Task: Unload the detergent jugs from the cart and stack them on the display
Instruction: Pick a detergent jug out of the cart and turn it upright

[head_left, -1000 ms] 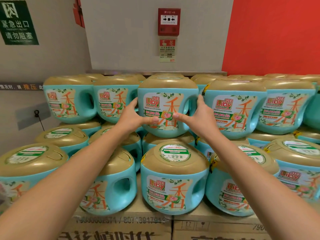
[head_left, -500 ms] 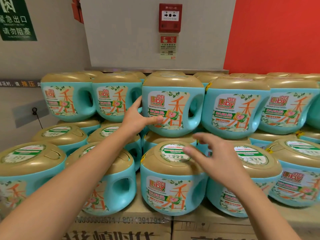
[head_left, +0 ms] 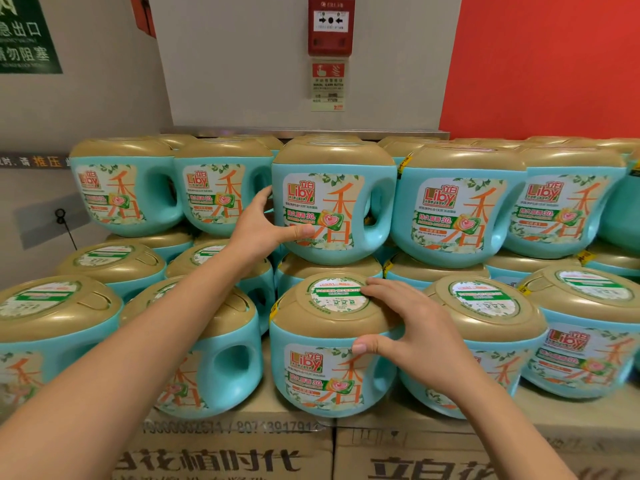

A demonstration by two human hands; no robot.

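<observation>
The left hand (head_left: 263, 226) reaches up to the top-tier Liby jug (head_left: 337, 161) at the middle of the display. Its thumb lies flat across the lower left of the front label and its fingers (head_left: 265, 199) wrap round the jug's left side, so the hand clasps that flank of the teal body. This jug stands upright on the gold lids of the tier below, its handle opening to the right, just beside the neighbouring top-tier jug (head_left: 460, 209). The right hand (head_left: 412, 327) is lower down, on the front-row Liby jug (head_left: 311, 372). Its fingers are spread and gently bent over the right half of the domed gold lid, with the fingertips at the edge of the round lid sticker (head_left: 334, 296). The thumb presses the teal wall just under the lid rim, so thumb and fingers hold the jug's upper right shoulder between them. The front-row jug stands upright on the cardboard cartons (head_left: 239, 448) that carry the whole stack, between a jug turned handle-forward (head_left: 225, 372) on its left and another jug (head_left: 485, 306) touching it on the right. More of the same teal-and-gold jugs fill three stepped tiers to both sides. On the wall behind hang a red fire alarm call point (head_left: 330, 26) and a green exit sign (head_left: 27, 32), with a red wall panel (head_left: 554, 64) to the right.
</observation>
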